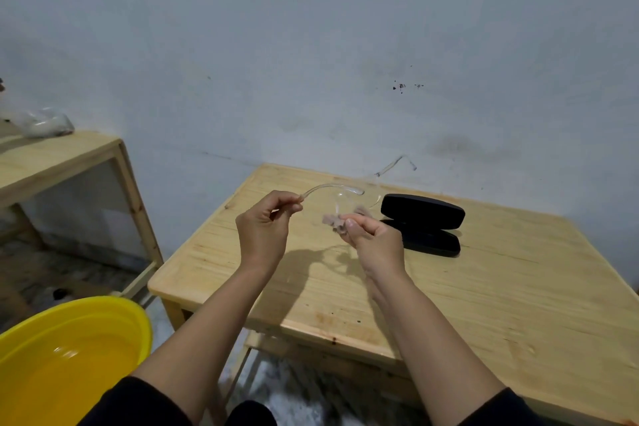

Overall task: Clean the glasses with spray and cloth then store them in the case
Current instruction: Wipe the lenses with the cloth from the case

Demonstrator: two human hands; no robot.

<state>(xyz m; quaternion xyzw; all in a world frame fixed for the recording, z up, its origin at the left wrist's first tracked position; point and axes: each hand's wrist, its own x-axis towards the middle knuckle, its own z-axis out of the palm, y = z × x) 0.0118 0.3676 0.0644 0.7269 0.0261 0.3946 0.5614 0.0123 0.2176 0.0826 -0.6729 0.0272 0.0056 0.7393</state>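
Glasses (340, 195), clear-framed and hard to read against the wood, are hanging in the air above the table's (518, 287) far middle, and we are in the wiping step. The left hand (264, 226) is pinching the end of one temple arm between thumb and fingers, while the right hand (375, 239) is pinching a small greyish cloth (333, 221) against the lens area; it's blurred there, so exact contact is hard to call. The other temple arm looks to be sticking up towards the wall.

Just right of the hands, the case (423, 223) is sitting open on the table, black, lid up, mouth facing the person. No spray bottle is showing, so I'm judging that spraying is done or the bottle is out of view.

Next, by my reading, comes finishing the lenses, folding both arms in, then a short carry right into the case. That path is looking free, with bare tabletop all round. The near edge is lying well below the hands, and off to the left a yellow basin (69, 356) is waiting low, beside a second table (52, 162).
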